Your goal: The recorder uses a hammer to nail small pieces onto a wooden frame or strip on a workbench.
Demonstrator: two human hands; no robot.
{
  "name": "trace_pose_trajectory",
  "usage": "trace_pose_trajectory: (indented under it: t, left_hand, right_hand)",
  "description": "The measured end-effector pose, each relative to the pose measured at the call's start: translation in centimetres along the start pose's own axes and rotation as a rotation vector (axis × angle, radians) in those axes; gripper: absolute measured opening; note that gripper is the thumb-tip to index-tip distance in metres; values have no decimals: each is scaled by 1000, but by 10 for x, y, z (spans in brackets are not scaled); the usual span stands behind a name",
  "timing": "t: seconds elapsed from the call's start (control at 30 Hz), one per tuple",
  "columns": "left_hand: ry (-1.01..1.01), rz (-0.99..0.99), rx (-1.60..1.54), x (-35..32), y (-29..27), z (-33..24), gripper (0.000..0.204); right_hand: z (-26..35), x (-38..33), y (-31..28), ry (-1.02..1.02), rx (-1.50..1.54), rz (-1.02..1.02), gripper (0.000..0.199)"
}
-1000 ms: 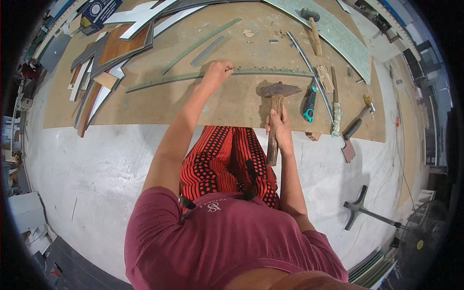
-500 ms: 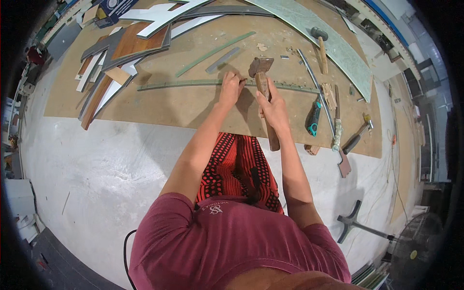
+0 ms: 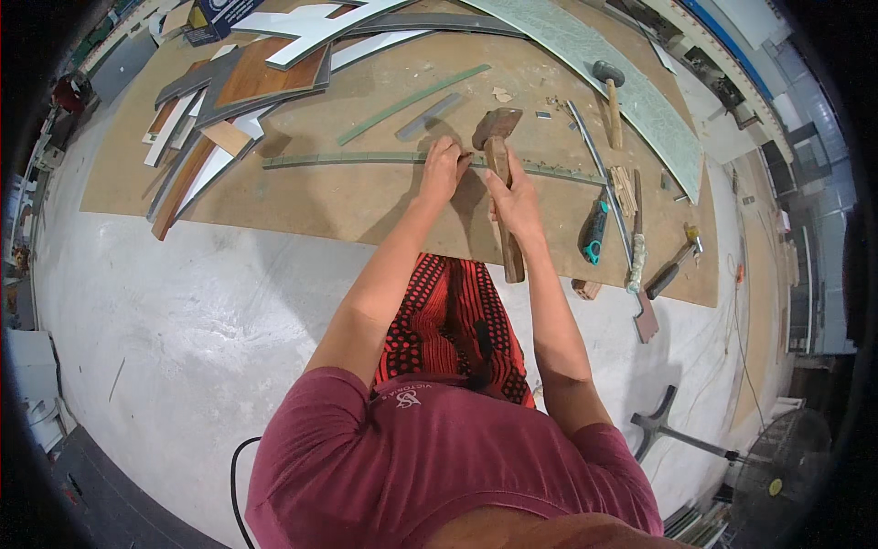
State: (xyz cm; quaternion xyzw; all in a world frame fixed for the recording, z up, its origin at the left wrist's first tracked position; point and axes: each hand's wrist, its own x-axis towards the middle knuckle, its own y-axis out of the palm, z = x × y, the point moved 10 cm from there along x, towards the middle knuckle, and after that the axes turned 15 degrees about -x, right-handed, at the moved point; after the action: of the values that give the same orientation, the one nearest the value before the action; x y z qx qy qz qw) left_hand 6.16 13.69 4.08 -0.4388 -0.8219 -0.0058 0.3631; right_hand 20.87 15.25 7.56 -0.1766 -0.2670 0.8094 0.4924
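My right hand [image 3: 515,201] is closed round the wooden handle of a hammer [image 3: 497,154], its rusty head raised over the bench. Close beside it, my left hand [image 3: 442,171] rests at a long, narrow grey-green strip [image 3: 352,159], fingers pinched together. A small dark brown bit shows at those fingertips, too small to name. The strip runs sideways under both hands, and part of it is hidden behind them. Beyond it lie a green strip [image 3: 413,103] and a shorter grey strip [image 3: 428,116].
Offcut boards [image 3: 265,78] are piled at the far left of the brown worktop [image 3: 302,206]. On the right lie a black-headed mallet [image 3: 615,114], a teal-and-black cutter [image 3: 594,233], a metal bar [image 3: 599,151], wooden sticks [image 3: 623,190] and a smaller hammer [image 3: 675,265]. A pale green panel [image 3: 613,101] stretches behind.
The whole view has shifted slightly. Both hands and the hammer keep nearly the same place over the strip.
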Motion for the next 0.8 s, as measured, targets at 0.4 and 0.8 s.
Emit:
trace_pose_trajectory:
  t: [0.4,0.8]
  left_hand:
    - [-159,185,23,12,6,20,21]
    - [-305,507,41,114,106,57,29]
  right_hand:
    - [-42,-44,-6,40,72,66,62]
    - [-113,-98,-13,237,377,26,58]
